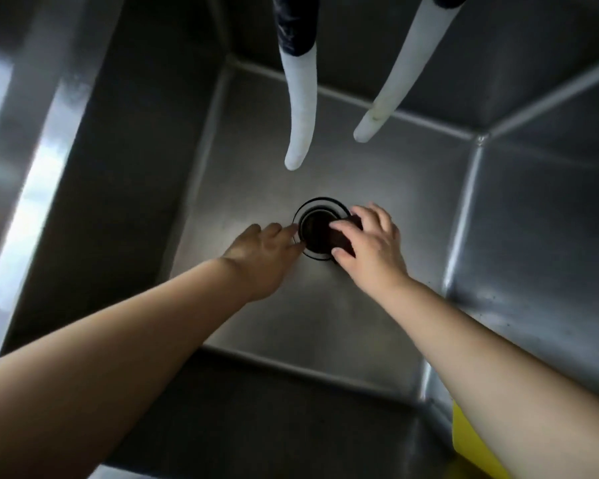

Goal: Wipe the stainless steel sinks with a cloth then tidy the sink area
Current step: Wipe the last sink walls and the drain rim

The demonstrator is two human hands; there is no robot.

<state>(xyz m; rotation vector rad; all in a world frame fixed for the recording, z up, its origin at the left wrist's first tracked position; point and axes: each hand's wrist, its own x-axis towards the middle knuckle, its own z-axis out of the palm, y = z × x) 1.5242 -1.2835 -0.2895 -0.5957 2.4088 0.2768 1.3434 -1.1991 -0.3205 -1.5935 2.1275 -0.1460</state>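
I look straight down into a deep stainless steel sink (325, 305) with a round black drain (313, 229) in the middle of its floor. My right hand (370, 243) grips a dark cloth or pad (343, 236) at the drain's right edge, fingers curled over it. My left hand (267, 250) reaches in from the left with straight fingers; its fingertips touch the drain's left rim. Both forearms stretch down from the near edge.
Two white hoses hang over the sink from above, one (300, 108) with a dark sleeve at its top, the other (395, 81) to its right. A yellow object (471, 444) shows at the near right rim. Steel walls enclose the basin on all sides.
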